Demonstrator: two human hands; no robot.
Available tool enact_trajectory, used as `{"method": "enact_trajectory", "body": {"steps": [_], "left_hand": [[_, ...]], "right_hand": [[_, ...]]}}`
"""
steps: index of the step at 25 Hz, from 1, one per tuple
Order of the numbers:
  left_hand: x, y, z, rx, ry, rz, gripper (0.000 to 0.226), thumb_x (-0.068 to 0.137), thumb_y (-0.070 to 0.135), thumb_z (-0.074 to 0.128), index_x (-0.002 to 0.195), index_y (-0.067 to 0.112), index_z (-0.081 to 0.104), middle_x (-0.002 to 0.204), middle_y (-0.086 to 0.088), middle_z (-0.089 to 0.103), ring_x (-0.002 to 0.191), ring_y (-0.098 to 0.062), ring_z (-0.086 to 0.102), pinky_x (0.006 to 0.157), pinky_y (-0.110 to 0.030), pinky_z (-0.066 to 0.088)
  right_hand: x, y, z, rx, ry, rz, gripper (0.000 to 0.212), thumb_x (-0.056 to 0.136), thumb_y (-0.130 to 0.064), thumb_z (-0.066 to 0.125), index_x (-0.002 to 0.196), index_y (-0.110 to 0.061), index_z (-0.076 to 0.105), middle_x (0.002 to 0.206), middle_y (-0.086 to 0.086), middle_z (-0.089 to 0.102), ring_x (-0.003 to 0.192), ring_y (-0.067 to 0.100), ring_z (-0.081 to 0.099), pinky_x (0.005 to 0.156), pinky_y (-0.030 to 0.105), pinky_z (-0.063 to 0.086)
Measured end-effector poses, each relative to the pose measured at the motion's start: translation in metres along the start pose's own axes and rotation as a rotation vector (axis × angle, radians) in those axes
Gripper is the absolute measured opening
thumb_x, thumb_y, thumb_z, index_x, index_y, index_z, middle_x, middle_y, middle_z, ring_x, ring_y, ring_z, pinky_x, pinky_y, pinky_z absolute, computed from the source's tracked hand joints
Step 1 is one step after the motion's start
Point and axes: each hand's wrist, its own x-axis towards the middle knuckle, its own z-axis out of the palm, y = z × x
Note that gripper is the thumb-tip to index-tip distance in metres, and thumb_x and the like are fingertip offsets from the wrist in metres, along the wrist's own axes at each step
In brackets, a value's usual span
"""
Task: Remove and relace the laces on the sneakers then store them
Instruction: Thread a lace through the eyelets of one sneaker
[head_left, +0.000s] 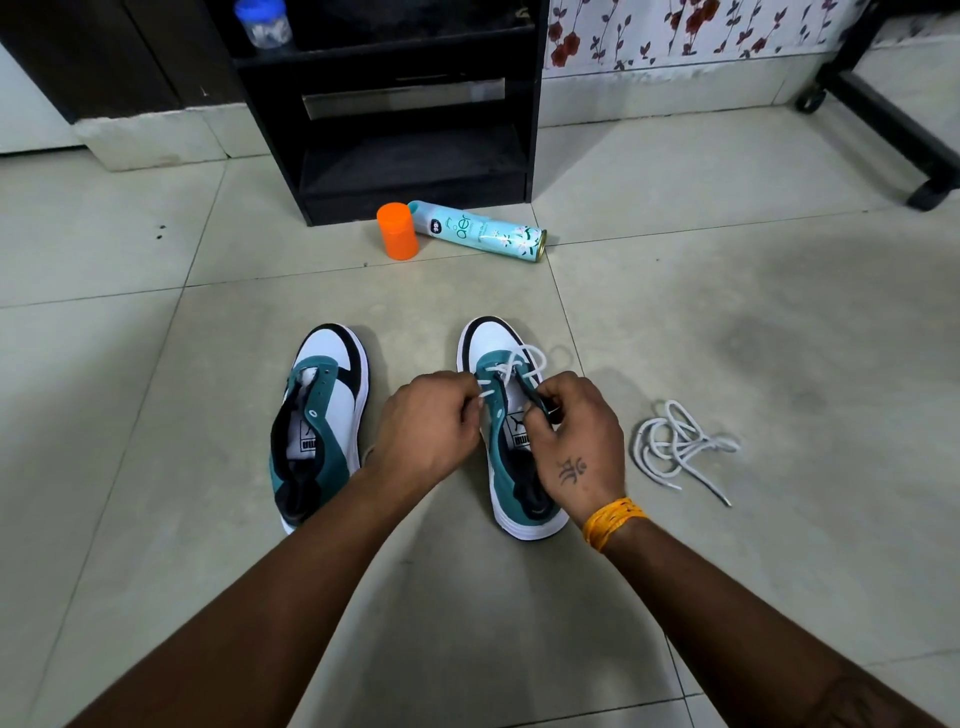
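Right of the sneakers (423, 426), loose lace (680, 447).

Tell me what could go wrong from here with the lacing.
Both hands, left hand and right hand, work the lace on the right sneaker, so an eyelet may be skipped or the ends may come out uneven. The loose lace on the floor lies bunched and may knot.

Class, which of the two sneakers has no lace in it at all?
The left sneaker: its eyelets are bare, while the right sneaker, under both hands, has white lace through its front eyelets.
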Motion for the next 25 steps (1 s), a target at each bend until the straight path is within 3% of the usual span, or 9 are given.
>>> {"method": "enact_trajectory", "body": {"steps": [3,5,8,12,18,22,25], "left_hand": [[-0.002,-0.004,-0.008,0.303,-0.254,-0.131,0.022,0.093,0.04,0.064,0.099,0.02,0.069,0.102,-0.007,0.071,0.094,-0.03,0.068,0.07,-0.03,0.042],[-0.003,-0.006,-0.007,0.333,-0.332,-0.166,0.028,0.092,0.044,0.066,0.103,0.019,0.07,0.106,-0.008,0.071,0.097,-0.03,0.068,0.072,-0.029,0.043],[0.003,-0.005,-0.001,0.015,-0.179,-0.167,0.019,0.087,0.039,0.058,0.091,0.024,0.069,0.09,0.002,0.074,0.082,-0.026,0.067,0.07,-0.031,0.053],[0.007,-0.001,0.001,-0.342,-0.046,-0.18,0.012,0.092,0.026,0.064,0.081,0.027,0.068,0.074,0.01,0.07,0.071,-0.013,0.064,0.064,-0.025,0.047],[0.01,-0.014,0.0,-0.004,-0.221,-0.225,0.016,0.086,0.027,0.057,0.079,0.016,0.066,0.079,-0.003,0.068,0.079,-0.029,0.063,0.064,-0.032,0.047],[0.013,-0.006,-0.001,-0.229,-0.108,-0.159,0.014,0.086,0.04,0.062,0.08,0.027,0.064,0.073,0.01,0.067,0.072,-0.015,0.064,0.064,-0.027,0.049],[0.01,-0.007,0.006,-0.42,-0.068,-0.182,0.017,0.094,0.023,0.066,0.077,0.021,0.064,0.073,0.004,0.069,0.072,-0.018,0.064,0.065,-0.023,0.047]], "right_hand": [[0.0,0.0,-0.001,0.006,0.005,0.003,0.006,0.088,-0.023,0.065,0.093,-0.023,0.06,0.091,-0.007,0.059,0.081,0.015,0.058,0.072,0.036,0.049],[0.001,-0.001,-0.001,0.004,0.007,0.01,0.007,0.089,-0.023,0.065,0.093,-0.022,0.06,0.091,-0.007,0.06,0.082,0.016,0.058,0.072,0.036,0.049],[0.0,-0.002,-0.001,-0.004,0.007,0.001,0.007,0.088,-0.023,0.065,0.092,-0.022,0.059,0.09,-0.006,0.06,0.081,0.017,0.058,0.071,0.037,0.05],[0.0,-0.002,-0.001,-0.004,0.009,0.005,0.007,0.088,-0.022,0.065,0.092,-0.021,0.058,0.089,-0.006,0.059,0.079,0.016,0.057,0.069,0.038,0.05],[0.0,-0.004,0.0,-0.002,0.013,0.008,0.006,0.09,-0.023,0.064,0.092,-0.022,0.059,0.091,-0.006,0.059,0.081,0.017,0.058,0.071,0.038,0.05],[0.0,-0.004,0.001,-0.011,0.013,0.013,0.007,0.089,-0.022,0.064,0.093,-0.021,0.058,0.091,-0.005,0.059,0.082,0.017,0.057,0.07,0.037,0.049],[0.0,-0.003,0.001,-0.011,0.02,0.009,0.007,0.089,-0.021,0.063,0.094,-0.02,0.058,0.091,-0.005,0.059,0.081,0.017,0.057,0.071,0.038,0.05]]}}
